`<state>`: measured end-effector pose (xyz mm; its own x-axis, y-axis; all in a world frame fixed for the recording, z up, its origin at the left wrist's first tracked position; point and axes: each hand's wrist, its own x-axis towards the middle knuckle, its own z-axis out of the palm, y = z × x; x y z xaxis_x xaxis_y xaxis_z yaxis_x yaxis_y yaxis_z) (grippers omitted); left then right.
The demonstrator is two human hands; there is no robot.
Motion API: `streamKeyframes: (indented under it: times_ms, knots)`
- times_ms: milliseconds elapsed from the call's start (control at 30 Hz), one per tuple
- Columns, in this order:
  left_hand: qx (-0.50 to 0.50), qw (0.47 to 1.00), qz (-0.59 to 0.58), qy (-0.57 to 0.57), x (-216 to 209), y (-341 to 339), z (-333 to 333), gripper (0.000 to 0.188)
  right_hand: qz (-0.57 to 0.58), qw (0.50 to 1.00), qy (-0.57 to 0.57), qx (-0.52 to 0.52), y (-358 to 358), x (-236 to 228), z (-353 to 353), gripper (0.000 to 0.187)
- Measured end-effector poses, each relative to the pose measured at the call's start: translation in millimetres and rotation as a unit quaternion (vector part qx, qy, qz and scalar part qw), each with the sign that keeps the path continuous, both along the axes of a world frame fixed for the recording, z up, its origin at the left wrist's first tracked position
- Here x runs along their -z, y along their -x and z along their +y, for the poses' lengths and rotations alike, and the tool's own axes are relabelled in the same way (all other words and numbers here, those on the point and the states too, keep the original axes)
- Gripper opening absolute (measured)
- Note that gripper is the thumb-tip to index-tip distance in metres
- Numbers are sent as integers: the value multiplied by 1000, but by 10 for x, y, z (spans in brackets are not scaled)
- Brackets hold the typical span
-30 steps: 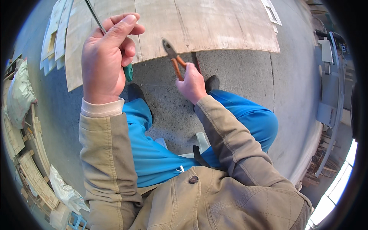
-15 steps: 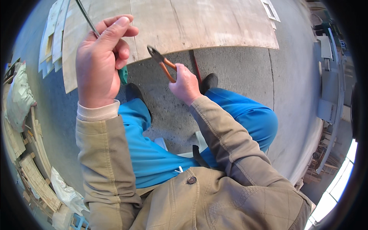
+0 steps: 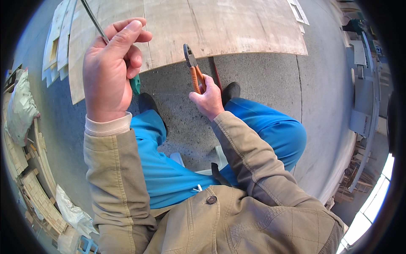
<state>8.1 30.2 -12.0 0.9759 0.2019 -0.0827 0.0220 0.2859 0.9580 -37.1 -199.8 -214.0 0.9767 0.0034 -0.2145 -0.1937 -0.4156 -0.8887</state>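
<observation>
Both hands of the person are occupied, each with one tool. Left hand (image 3: 108, 72) appears raised in front of the left part of the big wooden board (image 3: 228, 31), which serves here as the landmark. Its fingers are curled, but loosely, around a tool with a thin metal rod (image 3: 95, 20) and a green handle (image 3: 135, 84); the rod points beyond the board's left corner. Right hand (image 3: 208, 97) is on the near side of the board, closed around the orange handles of the pliers (image 3: 192, 65). These handles are close together, and the head of the pliers overlaps the near edge of the board; whether it touches, one cannot tell. A red bar (image 3: 217, 73) comes out from under this same edge. Near the board's left side there lie some narrower boards (image 3: 63, 36).
</observation>
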Motion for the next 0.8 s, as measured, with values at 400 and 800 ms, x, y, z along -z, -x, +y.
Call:
streamKeyframes:
  times_ms: [400, 800]
  knots:
    - [8, 1000, 3, -10, 1, 21, -6, 26, -141, 983, 95, -72, -134, -158, 156, 65]
    - [6, 1000, 3, -14, -25, 24, 1, 24, -149, 980, 129, 2, -67, -24, 19, 66]
